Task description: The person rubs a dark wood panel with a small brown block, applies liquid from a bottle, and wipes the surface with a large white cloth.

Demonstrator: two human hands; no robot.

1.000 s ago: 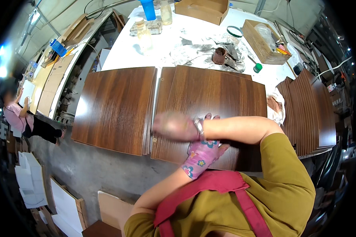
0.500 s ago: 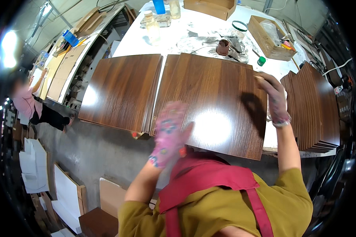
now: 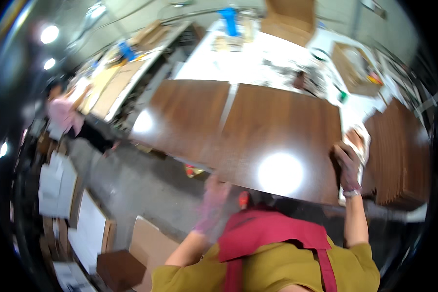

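Two dark brown wood panels lie side by side on a white table. My right hand [image 3: 347, 164], gloved, grips the right edge of the near panel [image 3: 277, 141], whose glossy face reflects a lamp. My left hand [image 3: 213, 200], in a pink patterned glove and blurred by motion, is at that panel's near edge, and I cannot tell if it grips it. The other panel [image 3: 185, 117] lies to the left, apart from both hands.
A stack of similar dark panels [image 3: 399, 151] stands at the right. Boxes [image 3: 355, 68], a blue bottle [image 3: 228, 22] and small items crowd the far table. Another person in pink [image 3: 65, 114] stands at the left. Boards [image 3: 90, 228] lean on the floor below.
My right hand has slid down the panel's right edge toward me. My left hand has dropped to the near edge. The view has tilted and swung right.
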